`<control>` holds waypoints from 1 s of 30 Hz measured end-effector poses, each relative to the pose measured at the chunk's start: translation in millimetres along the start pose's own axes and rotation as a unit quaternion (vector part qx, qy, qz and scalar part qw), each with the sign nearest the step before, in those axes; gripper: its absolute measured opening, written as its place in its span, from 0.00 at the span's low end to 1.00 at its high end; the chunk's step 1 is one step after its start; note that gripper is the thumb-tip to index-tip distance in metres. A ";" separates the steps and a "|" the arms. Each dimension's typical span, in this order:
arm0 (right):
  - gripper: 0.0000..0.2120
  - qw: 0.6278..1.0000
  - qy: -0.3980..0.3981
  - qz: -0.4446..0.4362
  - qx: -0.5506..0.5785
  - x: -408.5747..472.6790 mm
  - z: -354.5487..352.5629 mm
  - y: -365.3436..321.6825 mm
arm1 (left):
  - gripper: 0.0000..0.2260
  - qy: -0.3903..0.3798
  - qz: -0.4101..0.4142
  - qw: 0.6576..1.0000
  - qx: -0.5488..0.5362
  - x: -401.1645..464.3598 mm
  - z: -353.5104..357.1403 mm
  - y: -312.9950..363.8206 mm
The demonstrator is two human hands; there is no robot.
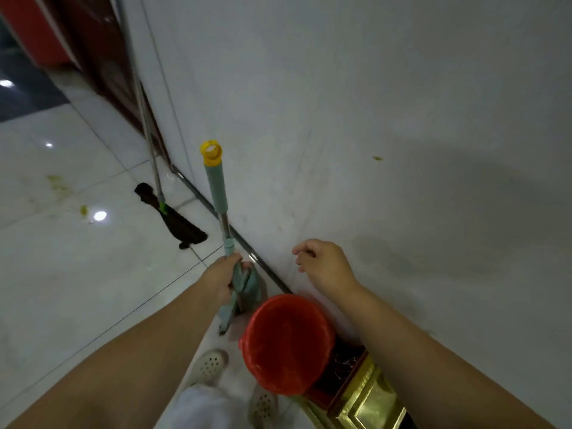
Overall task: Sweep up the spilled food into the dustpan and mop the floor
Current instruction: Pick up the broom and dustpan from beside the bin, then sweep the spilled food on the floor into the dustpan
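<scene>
The left hand (221,275) is gripping the mop (216,193) low on its upright pole. The right hand (325,261) is hovering beside it, loosely curled and empty. The stains (60,185) are lying well left on the floor (77,274).

Indoor tiled corner, probably a home or small shop.
Glossy white floor tiles (77,274) meet a pale wall (371,103); left of the fingers (238,258) a dark mop (173,215) leans, a red bucket (286,342) below, dark wooden panelling (102,57) beyond.
</scene>
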State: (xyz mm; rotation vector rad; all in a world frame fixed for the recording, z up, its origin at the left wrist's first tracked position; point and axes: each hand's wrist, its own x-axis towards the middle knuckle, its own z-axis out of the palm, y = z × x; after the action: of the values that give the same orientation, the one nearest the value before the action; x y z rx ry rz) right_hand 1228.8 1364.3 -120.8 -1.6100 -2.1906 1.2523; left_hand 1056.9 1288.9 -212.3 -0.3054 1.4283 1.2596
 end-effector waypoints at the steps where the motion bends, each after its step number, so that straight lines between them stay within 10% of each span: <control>1: 0.11 1.000 -0.015 -0.013 -0.002 -1.6 4.9 -3.1 | 0.08 0.000 0.007 1.000 -0.008 -5.3 -10.0 -1.7; 14: 0.11 0.962 -0.210 -0.174 -0.017 -45.8 113.0 -120.6 | 0.08 0.050 0.102 0.993 -0.007 -111.5 -143.4 -14.2; 30: 0.22 0.857 -0.495 0.133 0.062 -176.9 304.7 -297.8 | 0.17 0.173 0.160 0.972 0.011 -209.1 -360.9 -38.3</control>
State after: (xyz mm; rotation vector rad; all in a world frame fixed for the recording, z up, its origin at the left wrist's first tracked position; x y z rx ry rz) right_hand 917.8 1030.7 -51.0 -1.3841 -2.2585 2.7140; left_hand 952.6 889.9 -138.8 -0.2985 1.8425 1.5012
